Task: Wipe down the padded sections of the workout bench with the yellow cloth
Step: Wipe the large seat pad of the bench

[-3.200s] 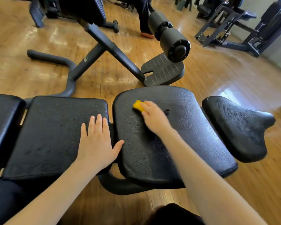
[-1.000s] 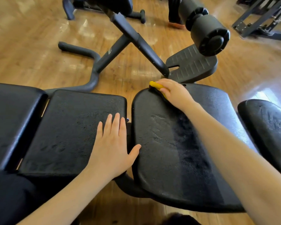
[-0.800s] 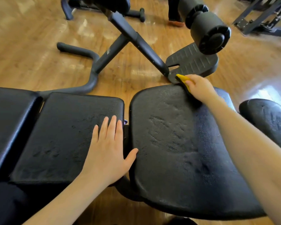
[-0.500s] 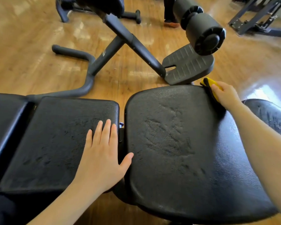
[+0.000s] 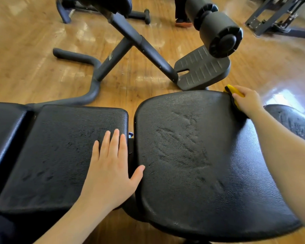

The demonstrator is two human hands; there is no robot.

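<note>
The workout bench lies across the view as black padded sections. My right hand grips the yellow cloth against the far right corner of the wide seat pad; most of the cloth is hidden under my fingers. My left hand rests flat with straight fingers on the right edge of the middle pad, its thumb reaching over the gap to the seat pad. Another pad sits at the far left, and a smaller pad shows at the right behind my forearm.
Just beyond the bench stands another black machine with a slanted frame, a foam roller, a ribbed footplate and a curved floor bar. A person's foot and more equipment stand farther back on the wooden floor.
My right hand has slid the cloth along the seat pad's far edge from its left part to the right corner. My left hand has stayed flat on the middle pad.
</note>
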